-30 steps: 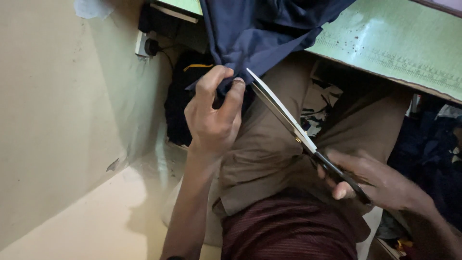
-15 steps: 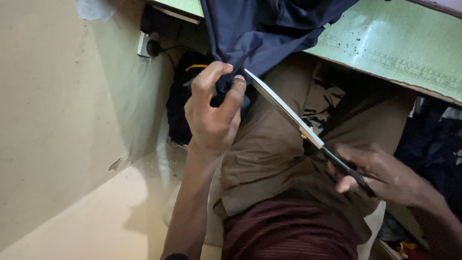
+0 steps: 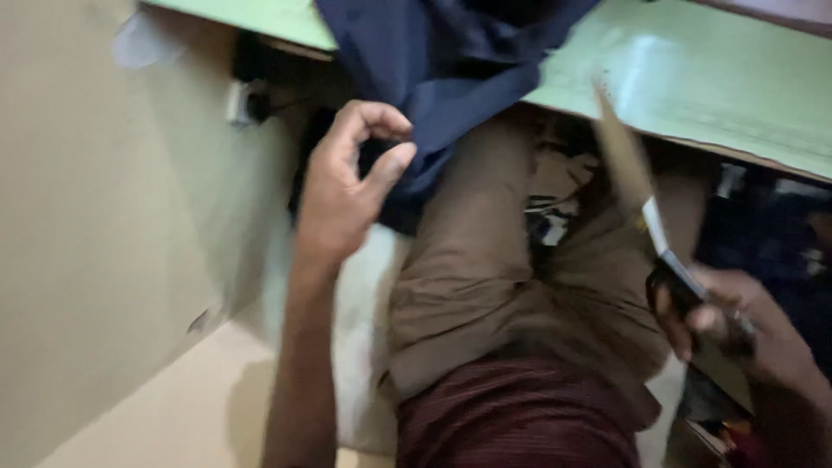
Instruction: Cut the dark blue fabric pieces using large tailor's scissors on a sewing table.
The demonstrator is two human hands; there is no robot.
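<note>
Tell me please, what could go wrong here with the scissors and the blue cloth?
1. The right hand holds the scissors over the lap with the blades pointing up; they look blurred, so a slip might nick the brown trousers.
2. The left hand has its fingers at the edge of the dark blue cloth, perhaps without a firm grip. The cloth hangs off the green table and could slide down.
</note>
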